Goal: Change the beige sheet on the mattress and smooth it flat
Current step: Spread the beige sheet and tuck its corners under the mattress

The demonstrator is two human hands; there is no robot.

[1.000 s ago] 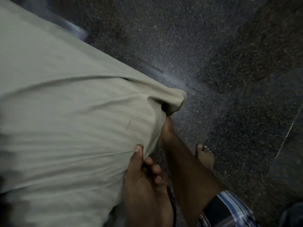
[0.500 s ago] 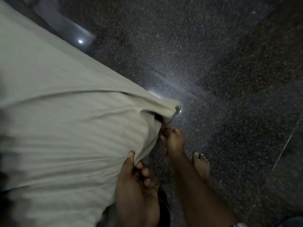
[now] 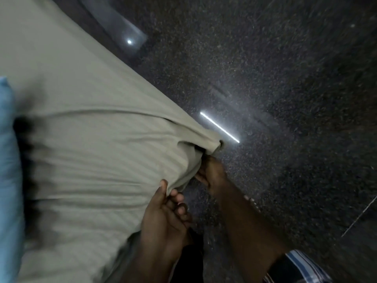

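While both hands grip its corner, the beige sheet (image 3: 98,152) stretches away leftward over the mattress.
Left hand (image 3: 165,219) pinches the hem; right hand (image 3: 211,172), closed under the corner fold, sits nearer the tip.

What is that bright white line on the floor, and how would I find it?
Start at the beige sheet, which fills the left half of the view, and follow its edge down to the corner that the right hand pinches. Just right of that corner, on the dark speckled floor, lies a thin slanted streak, seemingly reflected light. The other glint, farther up, is a round dot.
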